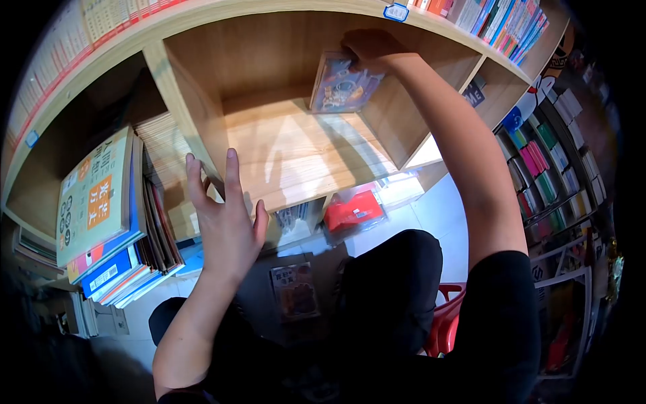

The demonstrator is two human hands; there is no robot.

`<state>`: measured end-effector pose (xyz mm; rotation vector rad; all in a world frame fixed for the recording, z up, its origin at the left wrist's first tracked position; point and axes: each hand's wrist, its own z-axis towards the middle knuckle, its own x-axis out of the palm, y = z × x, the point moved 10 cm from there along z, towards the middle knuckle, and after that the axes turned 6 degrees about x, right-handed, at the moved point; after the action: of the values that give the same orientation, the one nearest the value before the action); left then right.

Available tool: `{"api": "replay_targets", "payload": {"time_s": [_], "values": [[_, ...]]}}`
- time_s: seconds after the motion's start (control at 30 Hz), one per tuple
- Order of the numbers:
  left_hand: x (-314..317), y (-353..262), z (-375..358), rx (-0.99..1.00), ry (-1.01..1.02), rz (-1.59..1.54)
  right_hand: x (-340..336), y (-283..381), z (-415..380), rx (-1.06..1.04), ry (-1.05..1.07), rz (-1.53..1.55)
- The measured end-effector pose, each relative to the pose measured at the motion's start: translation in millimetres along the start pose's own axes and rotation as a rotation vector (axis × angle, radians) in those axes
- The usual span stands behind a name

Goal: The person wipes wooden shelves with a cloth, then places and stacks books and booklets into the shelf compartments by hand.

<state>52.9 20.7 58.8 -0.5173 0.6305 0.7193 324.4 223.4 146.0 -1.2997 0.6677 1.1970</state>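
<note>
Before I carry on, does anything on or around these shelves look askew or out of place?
Yes: the stack of books at left looks askew, its edges uneven and seemingly jutting out of the bookcase. The picture-covered book in the right hand shows no obvious damage, and I see no spill.

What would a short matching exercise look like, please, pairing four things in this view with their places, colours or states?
Column one
1. Astronaut-cover book
2. Left hand
3. Green-covered book
4. Plastic stool

Column two
A. Red, only partly in view
B. In the book pile at the left, an orange panel on its cover
C. Held at its upper edge by the right hand, inside a wooden compartment
D. Fingers spread, holding nothing

Right pairs: 1-C, 2-D, 3-B, 4-A.
</note>
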Motion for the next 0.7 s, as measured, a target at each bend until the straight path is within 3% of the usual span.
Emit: {"api": "replay_targets", "payload": {"time_s": [0.07,0.13,0.27,0.33,0.6,0.7], "values": [[13.4,6.6,-1.2,-0.050,0.022,-0.063,20.6,-13.7,25.7,-0.011,-0.023,-0.004],[38.3,7.2,-4.4,-0.036,0.205,-0.037,39.5,-26.7,50.0,0.014,-0.029,-0.028],[45.9,14.3,-2.2,-0.018,0.205,0.080,55.8,-28.8,89.8,0.000,-0.101,-0.062],[54.1,19.7,-4.8,-0.096,0.319,0.117,57.0,-30.3,106.2,0.012,-0.175,-0.069],[51.1,13.6,-2.5,-0.018,0.258,0.112,72.9,-30.9,117.0,0.164,-0.722,-0.162],[50.5,14.9,-1.5,-0.007,0.253,0.094,82.1,-32.2,102.2,0.275,-0.713,-0.088]]}}
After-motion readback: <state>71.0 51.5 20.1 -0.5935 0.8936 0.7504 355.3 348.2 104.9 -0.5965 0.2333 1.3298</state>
